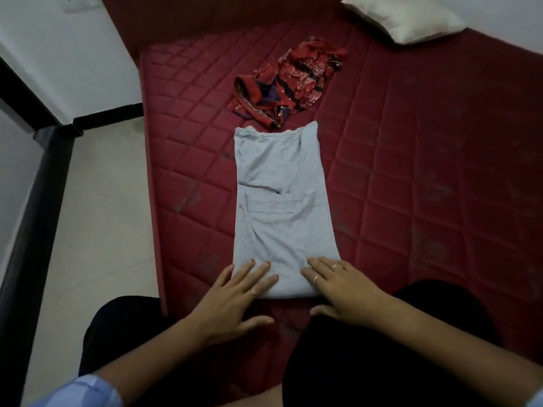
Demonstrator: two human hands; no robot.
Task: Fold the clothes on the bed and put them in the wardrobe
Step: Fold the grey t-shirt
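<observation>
Grey shirt [283, 207], near edge under left hand [235, 295] and right hand [343, 289].

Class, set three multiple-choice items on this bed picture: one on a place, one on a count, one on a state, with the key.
1. Where does the patterned red garment lie?
A. beyond the grey shirt
B. on the floor
C. on the pillow

2. How many garments are on the mattress?
A. one
B. two
C. four

3. How are the left hand and right hand?
A. clenched
B. flat on the shirt's near end
C. lifted away

Key: A, it lies past the shirt's far end; B, grey and red only; B, straight fingers rest on cloth.
</observation>
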